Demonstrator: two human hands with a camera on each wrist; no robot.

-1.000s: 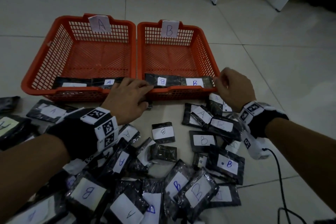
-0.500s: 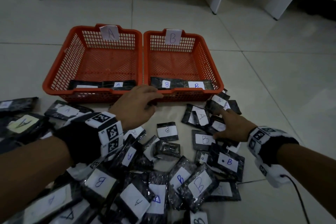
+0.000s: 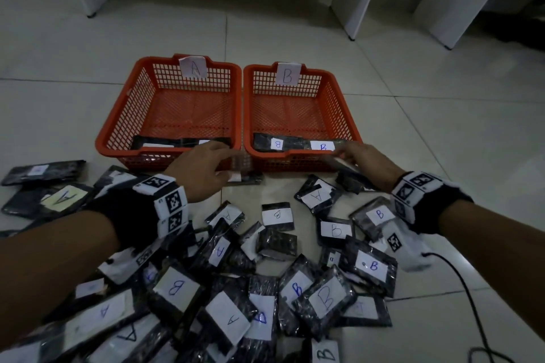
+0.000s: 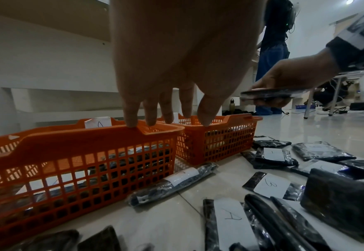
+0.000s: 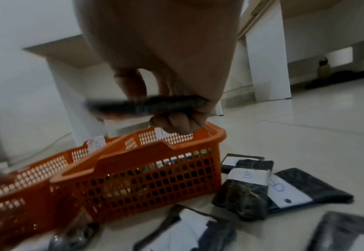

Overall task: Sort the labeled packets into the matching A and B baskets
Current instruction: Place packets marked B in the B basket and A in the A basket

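Two orange baskets stand side by side on the floor, basket A [image 3: 118,127] on the left and basket B [image 3: 349,115] on the right, each with a paper letter tag on its far wall. A couple of dark packets [image 3: 295,144] lie at the near end of each. My right hand [image 3: 346,155] pinches a dark packet [image 5: 146,105] flat, just above basket B's front rim; its label is hidden. My left hand [image 4: 168,118] hovers with straight fingers over the front rims where the baskets meet, holding nothing. Below it a packet [image 4: 172,183] lies on the floor against basket A.
A heap of black packets with white A and B labels [image 3: 265,274] covers the floor between my arms and to the left. A black cable [image 3: 460,289] trails at the right. White furniture legs [image 3: 358,3] stand behind the baskets. A person [image 4: 273,51] stands farther off.
My right hand dropped to the pile, took a packet and rose to basket B's front rim. My left hand stayed near the front of the baskets. The head view pulled back.
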